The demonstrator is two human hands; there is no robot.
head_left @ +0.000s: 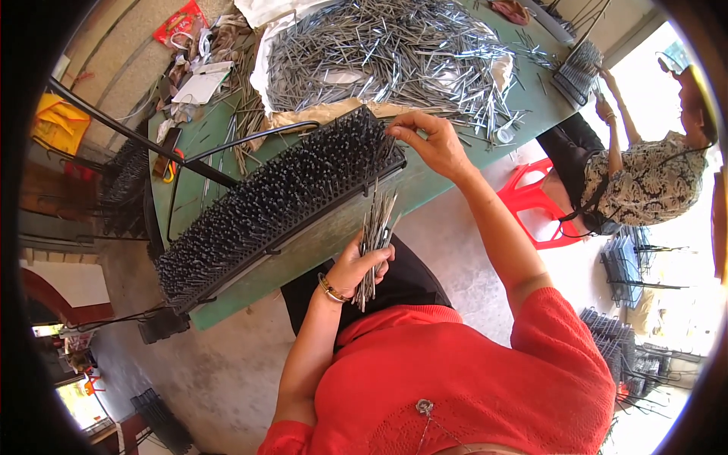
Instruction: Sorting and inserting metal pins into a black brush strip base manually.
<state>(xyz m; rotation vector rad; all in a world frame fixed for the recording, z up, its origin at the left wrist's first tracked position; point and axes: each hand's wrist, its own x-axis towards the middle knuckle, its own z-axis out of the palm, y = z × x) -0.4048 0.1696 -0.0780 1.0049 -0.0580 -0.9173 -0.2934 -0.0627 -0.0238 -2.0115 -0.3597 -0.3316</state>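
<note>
My left hand (359, 265) is closed around a bundle of thin metal rods (373, 231), held upright in front of my body. At the right end of a long black rack (273, 201), my right hand (431, 142) has its thumb and forefinger pinched together. Whatever those fingertips hold is too small and dark to make out. Dense rows of dark-tipped pins fill the rack, which lies slantwise along the table's near edge. Just beyond it, a large heap of loose metal rods (379, 57) covers pale sheeting.
Scissors with orange-yellow handles (174, 165) lie on the green table (542, 102) behind the rack. A bent black metal bar (250, 142) passes over the rack. To the right another person (644, 178) works beside a red plastic stool (531, 201); more racks (626, 265) stand on the floor.
</note>
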